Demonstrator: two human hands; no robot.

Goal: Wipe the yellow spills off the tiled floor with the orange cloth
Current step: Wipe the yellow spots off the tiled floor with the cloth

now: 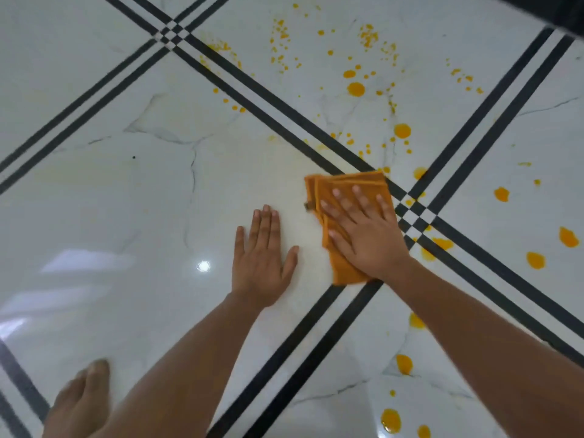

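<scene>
Mid-wipe, I judge: my right grip (363, 238) presses the cloth (344, 186) flat-fingered, while my left grip (262, 263) rests flat and empty on the floor (126, 200). Next I'd push right, into the spills (535, 260).

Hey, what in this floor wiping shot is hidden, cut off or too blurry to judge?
All in the head view:
Whatever lies under the orange cloth is covered by the cloth and the right hand pressing on it.
A yellow spill is cut by the bottom edge.
A dark shape at the top right corner is blurred and cut off, so it cannot be identified.
A bare foot is blurred and cut by the bottom edge.
</scene>
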